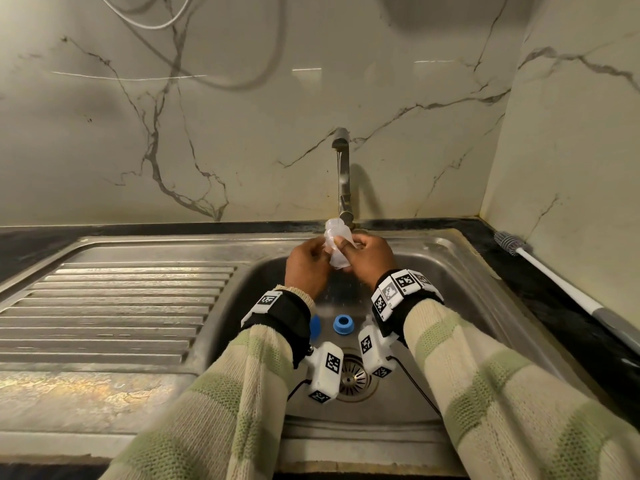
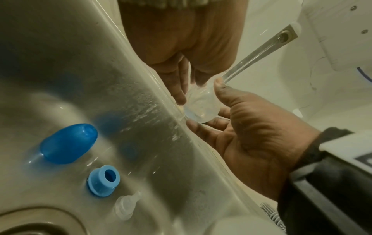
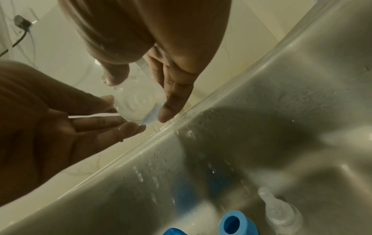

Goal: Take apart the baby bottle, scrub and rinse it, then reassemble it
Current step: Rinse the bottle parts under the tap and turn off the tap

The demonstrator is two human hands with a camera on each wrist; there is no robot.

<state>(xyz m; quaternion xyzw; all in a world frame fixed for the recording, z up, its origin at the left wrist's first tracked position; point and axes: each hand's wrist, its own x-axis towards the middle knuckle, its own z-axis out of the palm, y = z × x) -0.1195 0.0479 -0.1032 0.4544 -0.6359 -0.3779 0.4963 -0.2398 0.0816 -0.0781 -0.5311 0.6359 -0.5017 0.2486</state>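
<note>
Together, left hand (image 1: 306,263) and right hand (image 1: 369,259) grip the clear ribbed bottle (image 1: 337,245) over the steel sink (image 1: 450,258).

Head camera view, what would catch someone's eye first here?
Both hands, left hand and right hand, grip a clear bottle under the running tap above the steel sink. On the sink floor lie a blue cap, a blue collar ring and a clear teat.
</note>
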